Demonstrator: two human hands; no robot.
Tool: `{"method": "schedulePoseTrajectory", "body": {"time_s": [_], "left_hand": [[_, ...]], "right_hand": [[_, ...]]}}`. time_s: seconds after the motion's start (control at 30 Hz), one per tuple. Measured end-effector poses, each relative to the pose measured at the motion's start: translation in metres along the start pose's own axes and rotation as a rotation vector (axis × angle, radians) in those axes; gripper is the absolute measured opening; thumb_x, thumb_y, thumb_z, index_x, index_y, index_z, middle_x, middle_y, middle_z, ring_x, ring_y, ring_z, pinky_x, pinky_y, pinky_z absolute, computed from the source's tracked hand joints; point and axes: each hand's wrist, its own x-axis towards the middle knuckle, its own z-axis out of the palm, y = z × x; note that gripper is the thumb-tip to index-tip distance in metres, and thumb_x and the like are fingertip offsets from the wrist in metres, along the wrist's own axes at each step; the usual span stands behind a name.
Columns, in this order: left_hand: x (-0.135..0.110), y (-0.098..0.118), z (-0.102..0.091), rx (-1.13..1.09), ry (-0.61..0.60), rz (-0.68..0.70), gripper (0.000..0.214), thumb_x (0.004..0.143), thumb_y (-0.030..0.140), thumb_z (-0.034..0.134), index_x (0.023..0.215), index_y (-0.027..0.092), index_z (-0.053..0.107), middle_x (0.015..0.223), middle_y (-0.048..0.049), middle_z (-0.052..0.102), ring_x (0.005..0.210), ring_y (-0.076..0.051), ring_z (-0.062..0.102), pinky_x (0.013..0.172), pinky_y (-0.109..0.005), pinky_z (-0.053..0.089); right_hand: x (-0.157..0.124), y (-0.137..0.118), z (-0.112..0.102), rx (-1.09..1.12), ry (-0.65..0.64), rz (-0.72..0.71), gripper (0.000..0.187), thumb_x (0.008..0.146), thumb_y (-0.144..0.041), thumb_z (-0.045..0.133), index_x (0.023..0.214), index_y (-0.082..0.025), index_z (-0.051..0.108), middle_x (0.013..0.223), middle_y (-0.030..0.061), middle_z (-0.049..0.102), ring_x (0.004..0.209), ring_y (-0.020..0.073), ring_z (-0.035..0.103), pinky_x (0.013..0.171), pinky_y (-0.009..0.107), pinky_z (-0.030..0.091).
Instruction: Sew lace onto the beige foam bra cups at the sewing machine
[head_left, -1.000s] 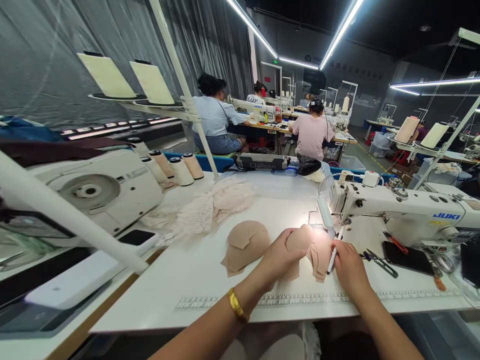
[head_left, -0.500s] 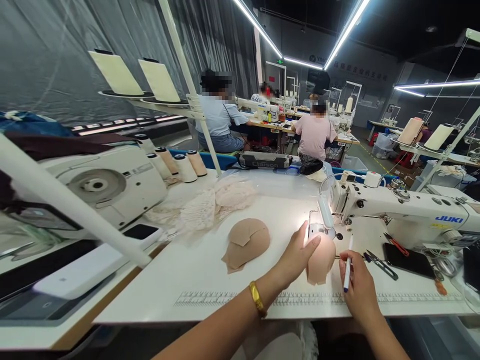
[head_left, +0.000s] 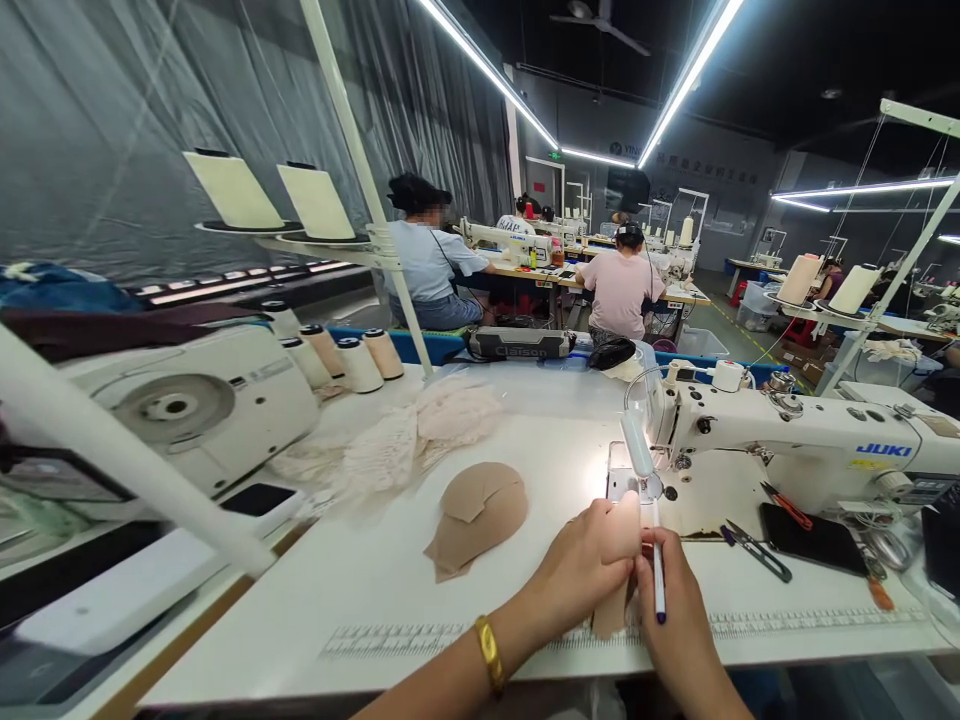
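Note:
My left hand [head_left: 574, 560], with a gold bangle at the wrist, grips a beige bra cup [head_left: 624, 525] near the lit needle area of the sewing machine. The cup is folded or turned edge-on, and its lower end hangs out below my fingers. A white pen [head_left: 659, 585] with a dark blue end is held in my right hand [head_left: 679, 600]. The right fingertips meet the cup's right edge beside the left thumb. More beige cup pieces [head_left: 484, 520] lie overlapped on the white table to the left.
The JUKI sewing machine [head_left: 795, 430] stands at right, with thread snips [head_left: 757, 552] and a black phone-like slab [head_left: 814, 540] before it. A printed ruler [head_left: 817, 625] runs along the front edge. Pale lace [head_left: 382, 445] and thread cones [head_left: 360, 365] sit at left. Co-workers sit ahead.
My right hand has moved left to the cup, pen still in it. The cup has turned from lying face-up to folded or edge-on in my left hand. The view has shifted slightly.

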Motion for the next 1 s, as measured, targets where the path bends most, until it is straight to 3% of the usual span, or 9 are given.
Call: {"method": "schedulePoseTrajectory", "body": {"time_s": [0.13, 0.23, 0.33, 0.43, 0.53, 0.67, 0.77, 0.9, 1.0], "left_hand": [[-0.019, -0.006, 0.0, -0.356, -0.067, -0.049, 0.049, 0.072, 0.027, 0.07, 0.116, 0.022, 0.049, 0.097, -0.0018, 0.064, 0.085, -0.022, 0.061, 0.069, -0.03, 0.047], [-0.05, -0.009, -0.003, -0.778, -0.252, -0.126, 0.06, 0.07, 0.039, 0.082, 0.12, 0.02, 0.053, 0.108, -0.0056, 0.066, 0.09, -0.022, 0.062, 0.075, -0.031, 0.051], [-0.092, -0.013, 0.001, -1.138, -0.459, -0.219, 0.071, 0.069, 0.044, 0.089, 0.129, 0.022, 0.058, 0.125, -0.0099, 0.066, 0.106, -0.026, 0.065, 0.089, -0.035, 0.052], [-0.129, -0.02, 0.01, -1.345, -0.55, -0.319, 0.068, 0.079, 0.05, 0.084, 0.138, 0.024, 0.061, 0.139, -0.0103, 0.063, 0.132, -0.03, 0.056, 0.108, -0.038, 0.045], [-0.152, -0.032, 0.015, -1.449, -0.559, -0.435, 0.053, 0.094, 0.049, 0.069, 0.141, 0.025, 0.062, 0.146, -0.0088, 0.06, 0.14, -0.03, 0.05, 0.115, -0.038, 0.04], [-0.161, -0.042, 0.017, -1.474, -0.533, -0.451, 0.051, 0.093, 0.043, 0.071, 0.137, 0.019, 0.066, 0.139, -0.012, 0.066, 0.133, -0.034, 0.056, 0.114, -0.042, 0.04], [-0.157, -0.042, 0.02, -1.515, -0.518, -0.438, 0.05, 0.091, 0.039, 0.072, 0.136, 0.017, 0.067, 0.138, -0.0137, 0.066, 0.134, -0.035, 0.055, 0.115, -0.043, 0.039], [-0.151, -0.042, 0.024, -1.565, -0.475, -0.421, 0.055, 0.09, 0.031, 0.071, 0.143, 0.021, 0.061, 0.148, -0.0115, 0.059, 0.143, -0.033, 0.047, 0.119, -0.041, 0.035], [-0.148, -0.044, 0.027, -1.595, -0.487, -0.438, 0.065, 0.08, 0.022, 0.073, 0.143, 0.023, 0.059, 0.149, -0.0102, 0.058, 0.142, -0.033, 0.048, 0.118, -0.043, 0.034]], "right_hand": [[-0.012, -0.007, -0.01, 0.125, 0.02, 0.084, 0.024, 0.106, -0.043, 0.048, 0.121, -0.026, 0.056, 0.12, 0.0096, 0.068, 0.112, 0.0253, 0.068, 0.095, 0.04, 0.056], [-0.023, -0.015, -0.019, 0.319, 0.069, 0.193, 0.035, 0.105, -0.048, 0.049, 0.132, -0.027, 0.052, 0.142, 0.0135, 0.06, 0.135, 0.0278, 0.056, 0.109, 0.047, 0.049], [-0.041, -0.031, -0.023, 0.612, -0.038, 0.301, 0.038, 0.105, -0.053, 0.044, 0.134, -0.03, 0.051, 0.153, 0.0114, 0.055, 0.146, 0.0278, 0.047, 0.119, 0.054, 0.039], [-0.063, -0.049, -0.021, 0.829, -0.139, 0.421, 0.035, 0.105, -0.055, 0.042, 0.126, -0.03, 0.055, 0.146, 0.0103, 0.062, 0.142, 0.0285, 0.053, 0.12, 0.057, 0.036], [-0.081, -0.061, -0.018, 0.918, -0.147, 0.499, 0.034, 0.103, -0.056, 0.045, 0.12, -0.029, 0.057, 0.136, 0.0122, 0.069, 0.132, 0.0311, 0.062, 0.114, 0.059, 0.044], [-0.09, -0.063, -0.014, 0.902, -0.156, 0.486, 0.036, 0.101, -0.058, 0.048, 0.118, -0.028, 0.059, 0.128, 0.0122, 0.073, 0.123, 0.0319, 0.067, 0.105, 0.057, 0.051], [-0.087, -0.063, -0.013, 0.871, -0.091, 0.488, 0.033, 0.102, -0.056, 0.046, 0.115, -0.028, 0.059, 0.123, 0.0106, 0.075, 0.121, 0.0307, 0.068, 0.102, 0.054, 0.053], [-0.08, -0.065, -0.012, 0.833, 0.012, 0.54, 0.032, 0.103, -0.054, 0.042, 0.109, -0.027, 0.057, 0.117, 0.0124, 0.076, 0.11, 0.0305, 0.072, 0.091, 0.051, 0.059], [-0.079, -0.066, -0.013, 0.794, 0.056, 0.52, 0.03, 0.103, -0.054, 0.04, 0.109, -0.029, 0.055, 0.112, 0.0092, 0.077, 0.107, 0.0284, 0.072, 0.093, 0.051, 0.058]]}}
